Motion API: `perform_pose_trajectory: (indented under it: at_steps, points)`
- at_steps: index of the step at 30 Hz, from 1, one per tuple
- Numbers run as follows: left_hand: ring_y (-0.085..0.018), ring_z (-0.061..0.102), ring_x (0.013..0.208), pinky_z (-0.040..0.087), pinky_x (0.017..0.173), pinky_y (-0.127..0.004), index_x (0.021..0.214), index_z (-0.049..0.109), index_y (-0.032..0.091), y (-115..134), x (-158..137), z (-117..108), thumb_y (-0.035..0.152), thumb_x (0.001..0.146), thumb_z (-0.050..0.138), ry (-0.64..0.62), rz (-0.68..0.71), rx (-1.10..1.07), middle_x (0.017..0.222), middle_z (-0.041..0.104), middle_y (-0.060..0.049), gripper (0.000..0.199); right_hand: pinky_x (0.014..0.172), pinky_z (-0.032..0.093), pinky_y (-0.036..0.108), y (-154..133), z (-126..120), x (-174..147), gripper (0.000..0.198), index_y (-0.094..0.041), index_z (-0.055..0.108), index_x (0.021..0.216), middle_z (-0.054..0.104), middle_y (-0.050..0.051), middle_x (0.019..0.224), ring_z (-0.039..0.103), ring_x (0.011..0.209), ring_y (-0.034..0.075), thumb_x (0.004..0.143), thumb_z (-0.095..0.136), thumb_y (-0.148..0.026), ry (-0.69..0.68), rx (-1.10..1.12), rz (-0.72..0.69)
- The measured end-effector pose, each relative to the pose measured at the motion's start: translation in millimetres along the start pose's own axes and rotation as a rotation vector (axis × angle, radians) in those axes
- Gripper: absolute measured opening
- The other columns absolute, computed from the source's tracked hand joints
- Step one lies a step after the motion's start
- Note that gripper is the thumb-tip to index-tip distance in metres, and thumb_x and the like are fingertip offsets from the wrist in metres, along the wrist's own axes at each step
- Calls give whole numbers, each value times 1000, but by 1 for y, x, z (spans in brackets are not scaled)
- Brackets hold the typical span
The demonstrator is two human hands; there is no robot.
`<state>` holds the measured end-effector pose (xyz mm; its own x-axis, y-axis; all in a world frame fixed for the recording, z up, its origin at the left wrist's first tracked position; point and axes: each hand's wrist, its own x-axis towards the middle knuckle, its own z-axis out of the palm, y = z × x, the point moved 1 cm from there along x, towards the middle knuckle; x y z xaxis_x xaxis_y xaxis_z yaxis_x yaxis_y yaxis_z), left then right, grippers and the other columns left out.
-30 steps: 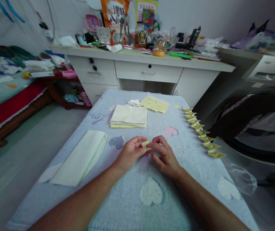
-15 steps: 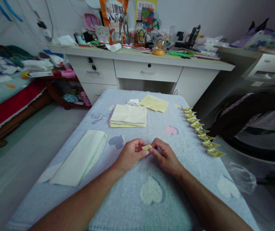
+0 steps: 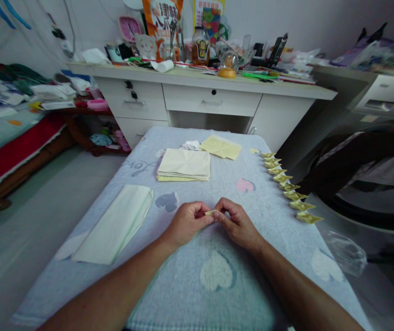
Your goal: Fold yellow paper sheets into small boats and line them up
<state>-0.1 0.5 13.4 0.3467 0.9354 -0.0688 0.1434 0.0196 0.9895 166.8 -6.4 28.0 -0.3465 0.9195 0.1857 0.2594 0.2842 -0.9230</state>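
Between my two hands is a small piece of folded yellow paper (image 3: 211, 213), mostly covered by the fingers. My left hand (image 3: 189, 219) pinches its left end with thumb and forefinger. At the right end my right hand (image 3: 234, 219) grips it with thumb and fingers together. Along the right edge of the table stands a row of several small folded paper boats (image 3: 295, 196). Beyond my hands lies a stack of square cream paper (image 3: 185, 163). Yellow sheets (image 3: 222, 146) sit behind it, to the right.
A folded pale green-white sheet (image 3: 116, 225) lies on the left of the cloth-covered table (image 3: 169, 294). Crumpled white tissue (image 3: 190, 145) is behind the stack. A clear plastic bag (image 3: 346, 252) hangs at the right edge. A cluttered white desk (image 3: 214, 85) stands beyond, a washing machine (image 3: 379, 99) at right.
The folded yellow paper shows a thinner, flatter strip now, where a small pointed shape stood up before. Both hands keep their grip in nearly the same place.
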Motion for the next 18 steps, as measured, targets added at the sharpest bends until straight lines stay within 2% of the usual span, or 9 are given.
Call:
perform_pose_trajectory:
  at_steps: [6, 11, 15, 18]
  points:
    - [-12, 57, 69, 43, 64, -22, 81, 66, 14, 2, 1, -3, 34, 80, 66, -44, 70, -40, 73, 64, -1, 21, 64, 39, 24, 1, -2, 1, 28, -19, 56, 75, 54, -1, 69, 48, 65, 12, 91, 54, -42, -19, 24, 7]
    - [-14, 59, 69, 45, 66, -24, 78, 68, 13, 4, 1, -8, 33, 81, 64, -13, 76, -46, 73, 68, -4, 21, 65, 40, 25, 3, -1, 0, 28, -18, 58, 82, 58, -1, 73, 50, 67, 13, 89, 56, -46, -53, 68, 52]
    - [-11, 56, 63, 42, 61, -22, 78, 66, 13, 0, 3, -10, 33, 81, 63, 56, 73, -35, 69, 64, -1, 21, 67, 40, 27, 8, -2, 2, 28, -18, 61, 82, 58, 0, 74, 51, 70, 14, 89, 55, -44, -59, -38, 53]
    - [-11, 57, 66, 43, 62, -21, 85, 63, 15, -3, 3, -8, 30, 82, 61, 71, 97, 11, 71, 61, 1, 16, 75, 39, 30, 11, -3, 3, 26, -19, 61, 78, 58, 1, 74, 52, 76, 15, 91, 53, -40, -37, -196, 32]
